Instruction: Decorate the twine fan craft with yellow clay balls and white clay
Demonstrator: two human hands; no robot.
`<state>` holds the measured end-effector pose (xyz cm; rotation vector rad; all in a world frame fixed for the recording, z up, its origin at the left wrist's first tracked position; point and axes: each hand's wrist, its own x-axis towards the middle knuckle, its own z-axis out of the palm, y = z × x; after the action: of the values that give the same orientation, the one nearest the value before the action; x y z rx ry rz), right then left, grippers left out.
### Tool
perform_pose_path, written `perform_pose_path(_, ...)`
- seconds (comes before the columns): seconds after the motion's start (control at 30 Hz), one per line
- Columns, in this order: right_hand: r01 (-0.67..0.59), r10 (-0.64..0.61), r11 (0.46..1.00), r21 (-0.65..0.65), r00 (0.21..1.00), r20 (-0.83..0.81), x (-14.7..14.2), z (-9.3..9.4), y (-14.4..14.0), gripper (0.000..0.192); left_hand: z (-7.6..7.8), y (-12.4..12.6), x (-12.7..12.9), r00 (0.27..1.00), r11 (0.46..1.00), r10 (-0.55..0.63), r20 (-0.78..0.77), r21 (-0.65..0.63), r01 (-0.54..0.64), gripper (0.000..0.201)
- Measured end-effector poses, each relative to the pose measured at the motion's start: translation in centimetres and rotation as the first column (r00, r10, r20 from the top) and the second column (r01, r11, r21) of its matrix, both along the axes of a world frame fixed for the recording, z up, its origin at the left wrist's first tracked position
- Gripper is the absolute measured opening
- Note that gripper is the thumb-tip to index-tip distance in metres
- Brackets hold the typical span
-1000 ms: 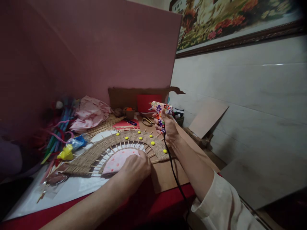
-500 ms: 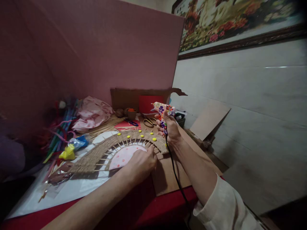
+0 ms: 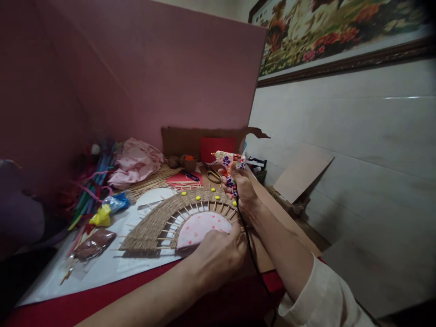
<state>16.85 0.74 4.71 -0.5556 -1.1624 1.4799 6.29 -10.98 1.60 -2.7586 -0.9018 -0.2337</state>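
A half-round woven fan (image 3: 150, 227) of twine and thin sticks lies on the table, with several yellow dots (image 3: 198, 198) along its outer band. Its inner half-circle is covered in pink spotted fabric (image 3: 197, 227). My left hand (image 3: 221, 254) is closed at the fan's right inner edge, fingers pinched on it; the fingertips are partly hidden. Above the fan's right end, my right hand (image 3: 243, 184) grips a flower-patterned glue gun (image 3: 226, 159), its nozzle pointing left. A black cord (image 3: 250, 254) hangs from the handle.
Behind the fan lie loose sticks (image 3: 150, 179), scissors (image 3: 214, 176), a small brown pot (image 3: 190, 164) and crumpled pink fabric (image 3: 136, 161). Pipe cleaners (image 3: 85, 200) and a bag of brown material (image 3: 95, 243) are at left. A cardboard sheet (image 3: 303, 172) leans against the right wall.
My left hand has moved right and slightly toward me, and the fan has shifted right with it. The glue gun has dipped slightly in view, still in my right hand.
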Motion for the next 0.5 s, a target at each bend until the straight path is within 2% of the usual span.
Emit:
perform_pose_path(0.07,-0.039,0.040,0.999,-0.022,0.998,0.042,-0.3,-0.1,-0.4,0.051,0.3,-0.8,-1.6,0.997,1.000,-0.031,0.074,0.000,0.031,0.022)
perform_pose_path(0.1,-0.061,0.063,0.998,-0.031,0.996,0.065,-0.4,-0.2,-0.6,0.051,0.5,-0.9,-2.7,0.993,1.000,-0.002,0.116,0.010,0.001,0.023)
perform_pose_path(0.17,-0.104,0.110,0.993,-0.050,0.987,0.121,-0.8,-0.3,-1.0,0.052,1.0,-0.6,-5.5,0.960,0.978,0.206,0.188,0.001,-0.210,0.024)
perform_pose_path(0.2,-0.124,0.133,0.990,-0.066,0.979,0.155,-1.0,-0.4,-1.2,0.052,1.2,-0.2,-7.0,0.920,0.941,0.331,0.209,-0.009,-0.337,0.025)
perform_pose_path(0.27,-0.164,0.184,0.981,-0.104,0.956,0.227,-1.5,-0.7,-1.7,0.052,1.7,0.9,-10.0,0.805,0.824,0.560,0.197,-0.029,-0.566,0.029)
perform_pose_path(0.33,-0.205,0.237,0.969,-0.137,0.929,0.283,-2.1,-1.0,-2.0,0.052,1.9,1.8,-12.7,0.644,0.652,0.756,0.121,-0.043,-0.757,0.033)
perform_pose_path(0.37,-0.224,0.261,0.963,-0.150,0.916,0.304,-2.3,-1.2,-2.2,0.052,1.9,2.2,-13.7,0.582,0.586,0.810,0.075,-0.066,-0.807,0.034)
perform_pose_path(0.43,-0.254,0.299,0.952,-0.171,0.894,0.333,-2.8,-1.7,-2.4,0.053,1.6,2.5,-15.0,0.498,0.498,0.867,0.027,-0.093,-0.862,0.036)
perform_pose_path(0.5,-0.296,0.349,0.934,-0.198,0.872,0.344,-3.2,-2.0,-2.6,0.053,1.2,2.4,-15.6,0.478,0.477,0.878,0.022,-0.125,-0.870,0.037)
